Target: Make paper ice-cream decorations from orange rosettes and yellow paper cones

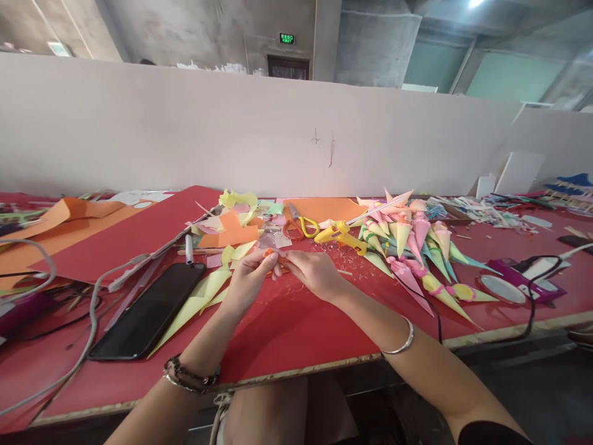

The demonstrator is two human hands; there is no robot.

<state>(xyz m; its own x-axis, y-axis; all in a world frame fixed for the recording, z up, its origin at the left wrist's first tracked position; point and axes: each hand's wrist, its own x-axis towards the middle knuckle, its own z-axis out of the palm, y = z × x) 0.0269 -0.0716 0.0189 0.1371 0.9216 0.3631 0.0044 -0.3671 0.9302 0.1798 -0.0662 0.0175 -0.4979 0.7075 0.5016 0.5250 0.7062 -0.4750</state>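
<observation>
Over the red tabletop (pixel 287 346), my two hands meet at the fingertips. My left hand (pixel 254 275) pinches a small orange paper piece (pixel 268 252) between thumb and fingers. My right hand (pixel 317 272) is closed, palm down, its fingertips against those of my left hand; what they grip is hidden. Just beyond are scissors (pixel 308 227) with yellow and red handles and a yellow hot glue gun (pixel 341 237) lying on its side. Orange paper scraps (pixel 231 230) and pale yellow paper (pixel 199 300) lie near my left hand.
A black phone (pixel 148 312) and a marker (pixel 189 249) lie at left, beside a grey cable (pixel 95 309). Several pastel paper cones (pixel 419 235) are piled at right, near a purple device (pixel 532 281) with a black cord. A white partition (pixel 259 136) stands behind.
</observation>
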